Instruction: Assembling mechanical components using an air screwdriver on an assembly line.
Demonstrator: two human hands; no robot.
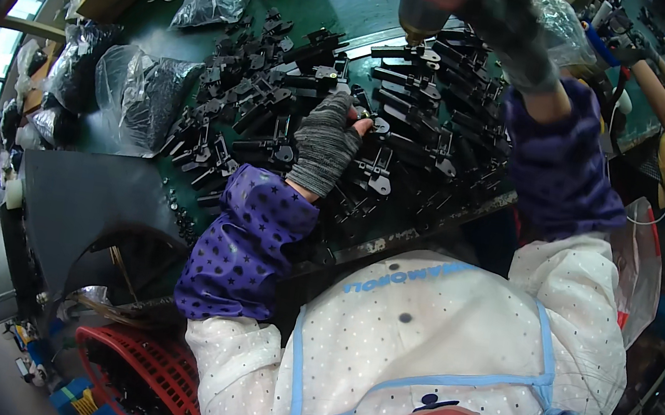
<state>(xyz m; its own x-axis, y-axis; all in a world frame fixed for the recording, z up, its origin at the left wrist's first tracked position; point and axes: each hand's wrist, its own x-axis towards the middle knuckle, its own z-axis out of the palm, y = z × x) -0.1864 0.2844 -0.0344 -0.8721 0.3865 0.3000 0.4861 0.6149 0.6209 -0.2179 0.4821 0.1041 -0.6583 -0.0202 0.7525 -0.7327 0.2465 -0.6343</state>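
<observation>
My left hand (330, 136), in a grey fingerless knit glove, is over the middle of the bench. Its thumb and fingertips close on a small metal part (364, 117) among the black metal assemblies (401, 103). The fingers cover much of that part. Higher up and to the right, my right hand (503, 24), in a dark glove and blurred, grips a dark power screwdriver (423, 8). The tool points downward, its tip just above the row of assemblies and apart from my left hand.
More black metal assemblies (252, 84) lie heaped on the green bench (351, 4). Plastic bags of parts (141, 94) stand at the left. A red basket (147, 368) is at the lower left. At the far right another person's arm (659, 91) reaches over the bench.
</observation>
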